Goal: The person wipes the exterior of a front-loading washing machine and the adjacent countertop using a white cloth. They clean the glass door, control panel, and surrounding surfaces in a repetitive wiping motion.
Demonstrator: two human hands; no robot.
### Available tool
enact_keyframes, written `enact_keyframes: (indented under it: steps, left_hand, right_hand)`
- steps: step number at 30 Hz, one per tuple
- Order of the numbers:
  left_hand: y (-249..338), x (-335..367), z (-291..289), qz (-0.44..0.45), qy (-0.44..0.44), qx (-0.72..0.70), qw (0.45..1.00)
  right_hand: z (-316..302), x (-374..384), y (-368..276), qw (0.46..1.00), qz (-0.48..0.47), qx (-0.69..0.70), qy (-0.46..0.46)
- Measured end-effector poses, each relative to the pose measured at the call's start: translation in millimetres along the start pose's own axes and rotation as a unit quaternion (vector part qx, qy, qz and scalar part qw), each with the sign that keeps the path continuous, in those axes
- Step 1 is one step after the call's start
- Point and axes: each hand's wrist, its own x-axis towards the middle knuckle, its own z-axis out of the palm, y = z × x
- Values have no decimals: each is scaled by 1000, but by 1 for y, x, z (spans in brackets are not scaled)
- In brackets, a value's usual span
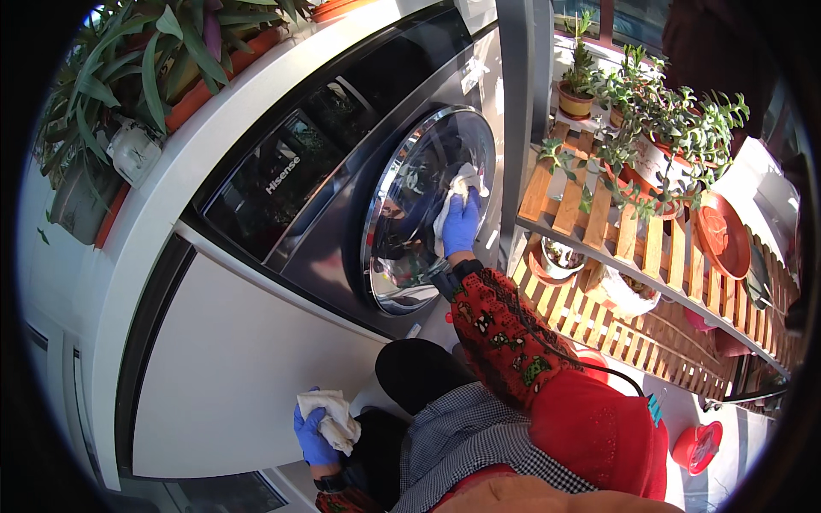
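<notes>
My right hand [461, 224], in a blue glove, presses a white cloth [466, 179] against the round glass door [410, 214] of a dark front-loading washing machine [329, 231]. Part of this cloth shows above the fingers and along the hand's left side. Lower down, my left hand [315, 438], gloved in blue too, is closed round a second, crumpled off-white cloth [336, 419]. It hangs in front of a plain white cabinet panel [231, 368], near my knee. The door's shiny chrome ring is closed against the machine's front.
A white countertop [154, 222] runs above the machine, carrying long planters [214, 81] and a glass jar [135, 152]. To the right stands a slatted wooden shelf [590, 201] with potted plants [654, 162] and a terracotta saucer [723, 235]. A red container [697, 448] sits on the floor.
</notes>
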Motion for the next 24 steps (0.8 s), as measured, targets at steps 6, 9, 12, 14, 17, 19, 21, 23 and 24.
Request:
enact_keyframes:
  steps: [6, 9, 12, 14, 17, 19, 21, 23, 24]
  left_hand:
    - [0, 1, 4, -3, -1, -11, 1000]
    - [-1, 0, 1, 4, -11, -24, 1000]
    - [-1, -2, -1, 17, -21, -38, 999]
    - [-1, -4, -2, 11, -6, -30, 999]
    - [0, -4, -2, 13, -8, -29, 999]
    - [1, -3, -1, 19, -14, -28, 999]
    - [2, -4, 1, 30, -21, -35, 999]
    - [2, -5, 3, 18, 2, -28, 999]
    - [2, -6, 3, 25, -7, -40, 999]
  right_hand:
    - [-28, -71, 29, 943, 303, 134, -41]
    - [-37, -77, -2, 925, 304, 216, -78]
    - [-39, -55, -54, 945, 223, 214, -108]
    - [-29, -31, -91, 922, 187, 311, -135]
    - [-6, -23, -133, 951, 43, 276, -133]
    - [-2, -43, -143, 968, -100, 171, -154]
    - [-18, -77, -138, 946, -240, 75, -206]
    - [-36, -94, -124, 903, -341, 31, -258]
    - [-43, -97, -118, 887, -366, 33, -278]
